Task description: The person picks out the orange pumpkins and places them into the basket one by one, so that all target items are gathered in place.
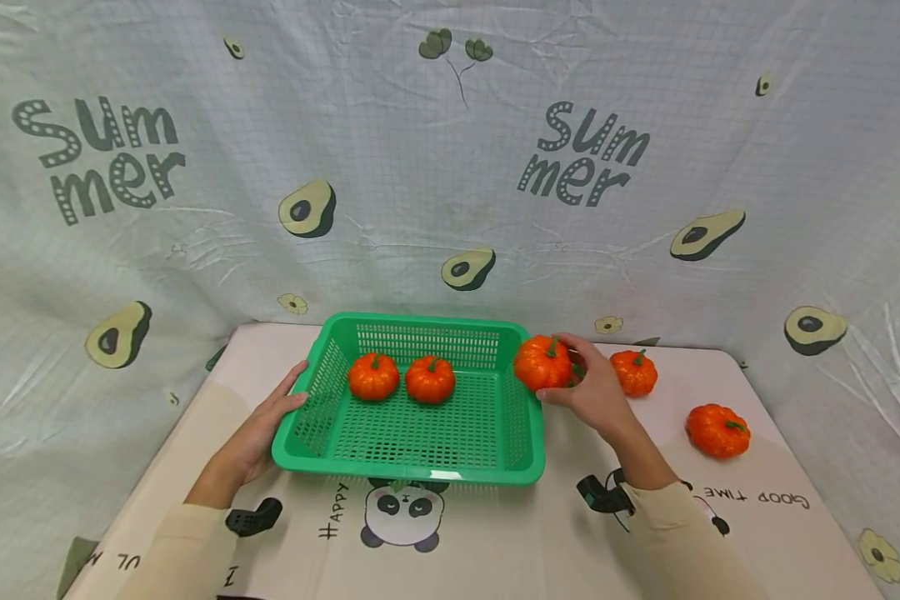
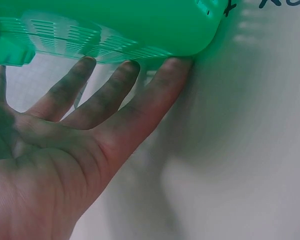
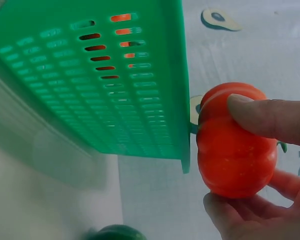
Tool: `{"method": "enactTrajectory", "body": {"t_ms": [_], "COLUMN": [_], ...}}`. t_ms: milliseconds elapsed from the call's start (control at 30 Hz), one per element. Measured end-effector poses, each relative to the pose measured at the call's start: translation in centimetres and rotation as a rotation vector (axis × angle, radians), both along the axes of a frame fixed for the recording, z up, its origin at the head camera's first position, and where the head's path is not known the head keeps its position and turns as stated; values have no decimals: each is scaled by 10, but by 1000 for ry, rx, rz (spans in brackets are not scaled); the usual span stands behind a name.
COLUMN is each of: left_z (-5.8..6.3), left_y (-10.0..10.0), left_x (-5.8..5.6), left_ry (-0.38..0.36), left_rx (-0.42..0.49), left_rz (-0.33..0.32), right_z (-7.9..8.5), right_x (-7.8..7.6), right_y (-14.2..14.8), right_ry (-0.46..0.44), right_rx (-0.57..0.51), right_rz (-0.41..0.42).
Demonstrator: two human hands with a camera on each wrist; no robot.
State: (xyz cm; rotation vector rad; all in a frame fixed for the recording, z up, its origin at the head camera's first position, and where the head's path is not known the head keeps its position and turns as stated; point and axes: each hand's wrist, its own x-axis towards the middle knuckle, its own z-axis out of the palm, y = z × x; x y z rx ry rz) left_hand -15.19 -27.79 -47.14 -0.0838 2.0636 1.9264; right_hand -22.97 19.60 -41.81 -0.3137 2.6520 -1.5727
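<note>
My right hand (image 1: 596,392) holds an orange toy pumpkin (image 1: 542,364) with a green stem at the right rim of a green plastic basket (image 1: 408,473). In the right wrist view the thumb lies on one side of this pumpkin (image 3: 235,145) and fingers on the other, outside the basket's slotted wall (image 3: 155,115). Two more pumpkins sit in the basket, one to the left (image 1: 373,377) and one beside it (image 1: 430,380). At the basket's left side is my left hand (image 1: 258,429); the left wrist view shows its fingers (image 2: 155,95) stretched out, tips against the basket's outside.
To the right of the basket lie a pumpkin (image 1: 633,372) near the back edge and another (image 1: 718,431) farther right. A small green and red thing (image 1: 578,367) shows partly behind the right hand. A printed cloth (image 1: 390,208) hangs behind the table (image 1: 510,542).
</note>
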Motion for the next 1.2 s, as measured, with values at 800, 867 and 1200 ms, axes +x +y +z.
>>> {"method": "enactTrajectory", "body": {"t_ms": [800, 867, 1200], "left_z": [2, 2, 2], "left_y": [-1, -1, 0], "left_x": [0, 1, 1], "left_ry": [-10, -9, -9], "left_rx": [5, 1, 1], "left_rz": [17, 17, 21], "right_z": [2, 2, 0], "right_x": [-21, -23, -30], "right_y": [-26, -29, -38], "right_ry": [32, 39, 120], "right_rx": [15, 32, 70], "right_rz": [132, 138, 179]}}
